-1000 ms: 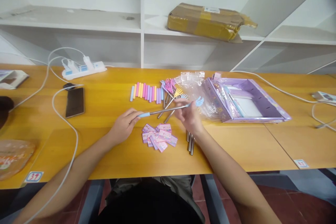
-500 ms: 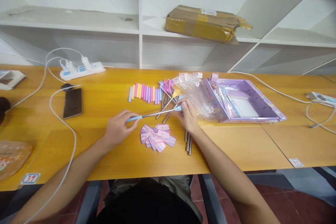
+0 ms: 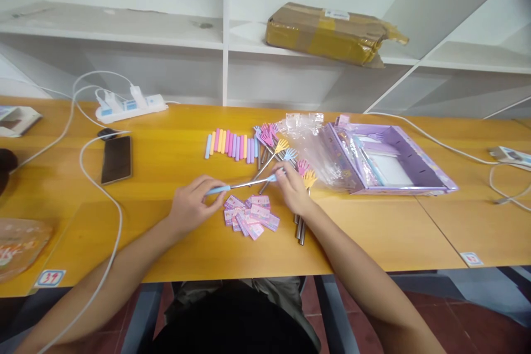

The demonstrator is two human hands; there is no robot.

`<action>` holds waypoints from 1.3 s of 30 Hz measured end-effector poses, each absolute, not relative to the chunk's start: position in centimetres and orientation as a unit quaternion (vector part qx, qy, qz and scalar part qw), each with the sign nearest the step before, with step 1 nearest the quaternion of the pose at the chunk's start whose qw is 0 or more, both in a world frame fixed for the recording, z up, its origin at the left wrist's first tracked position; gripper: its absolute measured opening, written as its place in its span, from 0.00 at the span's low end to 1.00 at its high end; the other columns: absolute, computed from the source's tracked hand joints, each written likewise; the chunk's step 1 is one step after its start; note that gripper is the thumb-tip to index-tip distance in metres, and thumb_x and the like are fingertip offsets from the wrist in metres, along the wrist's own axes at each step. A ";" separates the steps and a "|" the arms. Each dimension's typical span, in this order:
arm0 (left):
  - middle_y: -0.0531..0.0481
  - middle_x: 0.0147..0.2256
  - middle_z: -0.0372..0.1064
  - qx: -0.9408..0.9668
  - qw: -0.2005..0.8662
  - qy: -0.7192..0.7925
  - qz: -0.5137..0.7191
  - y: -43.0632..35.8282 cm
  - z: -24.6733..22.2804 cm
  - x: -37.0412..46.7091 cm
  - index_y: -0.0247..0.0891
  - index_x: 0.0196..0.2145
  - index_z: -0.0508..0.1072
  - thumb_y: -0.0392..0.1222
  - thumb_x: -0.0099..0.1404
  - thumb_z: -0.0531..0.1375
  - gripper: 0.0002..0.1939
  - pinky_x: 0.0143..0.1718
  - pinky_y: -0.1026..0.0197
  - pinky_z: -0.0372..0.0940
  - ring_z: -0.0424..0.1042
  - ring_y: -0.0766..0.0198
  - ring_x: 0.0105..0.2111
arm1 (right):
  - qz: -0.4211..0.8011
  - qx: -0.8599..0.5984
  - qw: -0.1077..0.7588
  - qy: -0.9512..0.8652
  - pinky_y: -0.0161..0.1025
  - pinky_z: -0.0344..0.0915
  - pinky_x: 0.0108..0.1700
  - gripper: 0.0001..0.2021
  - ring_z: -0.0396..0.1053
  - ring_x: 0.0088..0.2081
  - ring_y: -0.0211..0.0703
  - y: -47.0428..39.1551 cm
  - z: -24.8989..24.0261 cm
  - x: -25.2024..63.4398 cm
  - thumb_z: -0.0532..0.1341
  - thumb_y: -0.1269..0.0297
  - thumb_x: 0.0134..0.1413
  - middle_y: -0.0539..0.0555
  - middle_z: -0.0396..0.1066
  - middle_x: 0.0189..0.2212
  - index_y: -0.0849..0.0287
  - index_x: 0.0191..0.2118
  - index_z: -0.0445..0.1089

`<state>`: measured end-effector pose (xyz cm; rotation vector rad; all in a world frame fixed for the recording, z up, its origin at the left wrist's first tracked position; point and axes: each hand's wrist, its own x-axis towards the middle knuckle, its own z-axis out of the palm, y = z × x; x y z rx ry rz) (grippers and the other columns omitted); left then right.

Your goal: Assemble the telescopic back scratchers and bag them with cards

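1. I am holding a scratcher (image 3: 249, 183) in both hands above the bench (image 3: 199, 260); I am taking it as my dial's centre, with twelve o'clock straight away from me.
2. My left hand (image 3: 194, 204) is clamping the blue grip (image 3: 218, 190) at its nine o'clock end.
3. My right hand (image 3: 293, 191) is pinching the blue head at its three o'clock end, partly hiding it.
4. Cards (image 3: 260, 213) are lying heaped at six o'clock, just on my side of the scratcher.
5. Coloured tubes (image 3: 229, 144) are lying in a row at eleven.
6. Blue, pink and yellow forks (image 3: 282, 146) are lying in a pile at one; steel rods (image 3: 302, 232) are poking out near my right wrist, between four and five.
7. Clear bags (image 3: 305, 144) are lying at two, beside a purple box (image 3: 423, 155) at three.
8. A phone (image 3: 116, 159) is lying at nine, a power strip (image 3: 133, 114) at ten.
9. Farther off, at one, a carton (image 3: 323, 38) is resting on a shelf.
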<state>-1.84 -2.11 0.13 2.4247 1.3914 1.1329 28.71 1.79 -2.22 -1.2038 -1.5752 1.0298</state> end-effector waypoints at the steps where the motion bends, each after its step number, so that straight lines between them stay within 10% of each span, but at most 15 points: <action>1: 0.51 0.42 0.82 0.805 0.066 0.457 0.372 -2.3 0.1 -1.7 0.47 0.46 0.79 0.47 0.74 0.63 0.07 0.32 0.60 0.70 0.74 0.66 0.27 | 0.411 -0.474 0.423 -0.653 0.41 0.60 0.32 0.20 0.63 0.30 0.45 1.4 -2.1 28.2 0.56 0.37 0.70 0.50 0.65 0.29 0.50 0.44 0.68; 14: 0.52 0.40 0.81 0.795 0.092 0.440 0.408 -2.7 -0.5 -1.2 0.43 0.45 0.79 0.44 0.72 0.67 0.06 0.32 0.63 0.67 0.72 0.69 0.27 | 0.322 -0.434 0.382 -0.750 0.43 0.66 0.45 0.15 0.72 0.43 0.48 -0.3 -1.6 26.2 0.49 0.49 0.78 0.55 0.73 0.41 0.54 0.49 0.65; 22: 0.49 0.46 0.80 0.826 0.205 0.461 0.252 -0.8 0.3 -2.5 0.43 0.52 0.78 0.50 0.79 0.57 0.14 0.49 0.57 0.70 0.79 0.58 0.46 | 0.183 -0.444 0.233 -0.846 0.41 0.69 0.45 0.18 0.77 0.44 0.49 1.6 0.0 29.0 0.60 0.53 0.74 0.58 0.78 0.49 0.55 0.62 0.66; 32: 0.44 0.47 0.78 0.888 0.089 0.441 0.090 -2.8 1.7 -1.9 0.41 0.56 0.75 0.43 0.82 0.50 0.16 0.45 0.57 0.70 0.78 0.56 0.44 | -0.022 -0.409 0.013 -0.912 0.37 0.57 0.32 0.13 0.75 0.34 0.41 -0.8 3.3 26.9 0.55 0.72 0.73 0.57 0.78 0.47 0.57 0.56 0.72; 39: 0.44 0.45 0.80 0.905 -0.021 0.415 0.093 -6.6 3.1 -5.8 0.41 0.54 0.77 0.40 0.81 0.50 0.16 0.43 0.55 0.68 0.75 0.55 0.41 | -0.042 -0.391 0.095 -0.915 0.37 0.61 0.34 0.19 0.75 0.34 0.42 -5.8 3.4 31.2 0.55 0.80 0.66 0.55 0.78 0.39 0.58 0.57 0.72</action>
